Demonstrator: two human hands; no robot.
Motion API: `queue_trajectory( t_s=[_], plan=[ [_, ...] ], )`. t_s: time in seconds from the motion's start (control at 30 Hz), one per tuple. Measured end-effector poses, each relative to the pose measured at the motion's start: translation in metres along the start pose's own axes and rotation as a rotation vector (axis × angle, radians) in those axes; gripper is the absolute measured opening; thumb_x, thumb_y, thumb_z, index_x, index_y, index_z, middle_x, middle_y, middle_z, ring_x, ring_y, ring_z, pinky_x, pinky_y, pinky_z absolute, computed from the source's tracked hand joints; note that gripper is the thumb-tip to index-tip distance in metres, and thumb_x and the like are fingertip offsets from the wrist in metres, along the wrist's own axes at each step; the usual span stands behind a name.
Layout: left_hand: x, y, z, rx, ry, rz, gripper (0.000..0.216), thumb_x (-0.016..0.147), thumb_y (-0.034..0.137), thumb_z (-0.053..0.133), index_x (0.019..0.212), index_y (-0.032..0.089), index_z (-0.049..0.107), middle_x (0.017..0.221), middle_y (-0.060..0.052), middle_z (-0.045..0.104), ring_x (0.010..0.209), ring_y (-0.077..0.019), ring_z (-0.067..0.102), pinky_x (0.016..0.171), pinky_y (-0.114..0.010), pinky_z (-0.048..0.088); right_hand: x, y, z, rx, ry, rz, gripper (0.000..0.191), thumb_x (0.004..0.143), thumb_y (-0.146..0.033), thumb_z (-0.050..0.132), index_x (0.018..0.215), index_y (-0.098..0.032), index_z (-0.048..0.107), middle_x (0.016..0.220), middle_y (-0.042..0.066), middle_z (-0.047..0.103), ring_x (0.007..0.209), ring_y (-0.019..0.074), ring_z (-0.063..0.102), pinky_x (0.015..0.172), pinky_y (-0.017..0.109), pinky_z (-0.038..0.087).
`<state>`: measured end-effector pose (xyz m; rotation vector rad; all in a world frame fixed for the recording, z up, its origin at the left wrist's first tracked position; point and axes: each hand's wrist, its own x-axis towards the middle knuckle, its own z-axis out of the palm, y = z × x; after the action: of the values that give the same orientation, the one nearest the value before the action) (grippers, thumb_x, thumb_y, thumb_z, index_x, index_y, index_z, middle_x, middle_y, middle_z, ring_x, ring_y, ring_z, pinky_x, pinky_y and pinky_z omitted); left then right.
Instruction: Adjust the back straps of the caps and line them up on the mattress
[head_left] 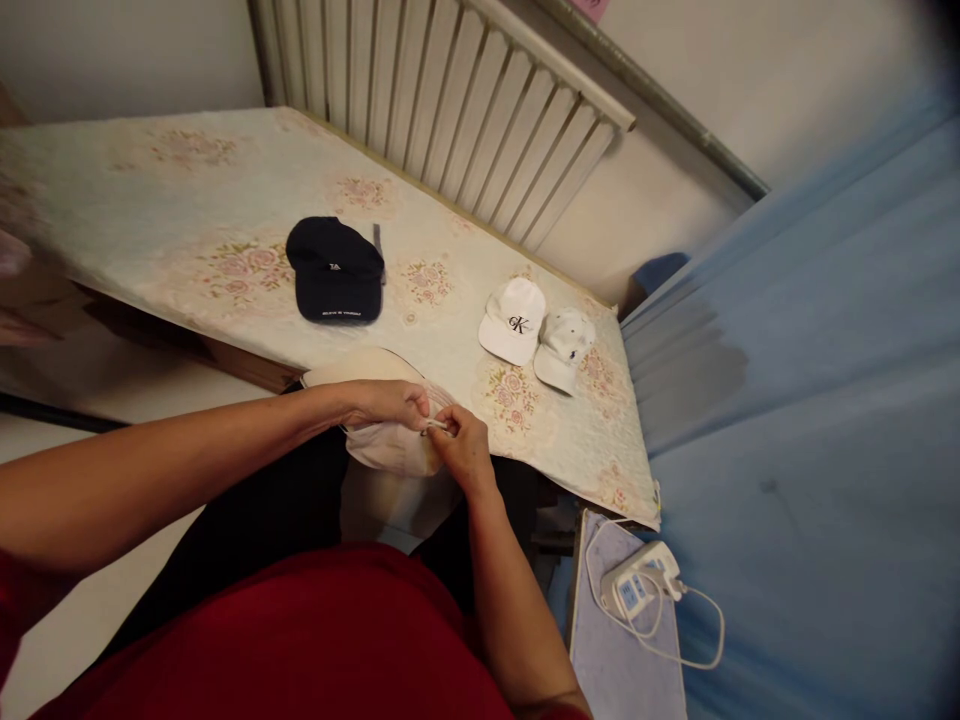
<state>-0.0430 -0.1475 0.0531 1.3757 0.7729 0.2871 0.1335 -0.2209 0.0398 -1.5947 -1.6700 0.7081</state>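
A cream cap (388, 450) rests over my lap at the table's near edge, its pale brim towards the table. My left hand (394, 402) is closed on the cap's strap, with fingertips pinched together. Close against it, my right hand (466, 448) pinches the same thin, light strap (437, 424). The fingers hide part of the strap and its fastening. Beyond my hands, a dark navy cap (335, 272) with small white lettering sits on the table. Two white caps, one with black letters (514, 320) and one with a small dark emblem (565, 350), lie side by side to the right.
The table has a flowered cloth (427, 285). Behind it stands a radiator (450, 110), and a blue curtain (810, 380) hangs at right. A power strip (639, 580) with a looped white cable lies on a small stand (622, 685). At the far left edge, part of another person's hand (26, 330) shows.
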Motion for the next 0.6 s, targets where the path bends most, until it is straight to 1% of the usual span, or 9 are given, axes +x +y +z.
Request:
queue_trajectory(
  t_s=[0.13,0.23,0.4,0.6],
  plan=[
    [0.001,-0.004,0.005,0.124,0.087,0.015,0.023,0.054,0.019,0.071,0.073,0.020,0.057,0.068,0.003,0.054,0.069,-0.0158,0.047,0.063,-0.025,0.031,0.001,-0.002,0.000,-0.015,0.003,0.003,0.001,0.072,-0.023,0.062,0.072,-0.022,0.062,0.064,-0.004,0.053,0.063,0.0145,0.048,0.058,0.025,0.037],
    [0.002,-0.006,0.010,0.121,0.125,0.001,0.019,0.054,0.018,0.069,0.069,0.020,0.057,0.064,0.003,0.052,0.067,-0.0162,0.046,0.062,-0.026,0.030,0.001,-0.002,0.000,-0.023,-0.013,0.007,0.002,0.072,-0.022,0.061,0.073,-0.022,0.063,0.064,-0.004,0.054,0.064,0.0149,0.049,0.059,0.025,0.038],
    [-0.001,-0.008,0.013,0.056,0.123,-0.027,0.019,0.055,0.021,0.067,0.071,0.020,0.057,0.066,0.002,0.055,0.067,-0.0172,0.049,0.061,-0.026,0.031,0.001,-0.002,-0.001,-0.004,-0.017,0.019,0.003,0.072,-0.024,0.062,0.073,-0.022,0.063,0.065,-0.004,0.055,0.064,0.0148,0.049,0.061,0.026,0.038],
    [-0.004,-0.009,0.007,-0.041,0.091,-0.074,0.030,0.053,0.025,0.069,0.080,0.019,0.057,0.071,0.002,0.058,0.069,-0.0176,0.052,0.065,-0.026,0.036,0.001,-0.004,-0.003,-0.021,-0.002,0.013,0.002,0.072,-0.023,0.061,0.073,-0.022,0.062,0.065,-0.004,0.055,0.064,0.0147,0.049,0.062,0.026,0.039]
  ],
)
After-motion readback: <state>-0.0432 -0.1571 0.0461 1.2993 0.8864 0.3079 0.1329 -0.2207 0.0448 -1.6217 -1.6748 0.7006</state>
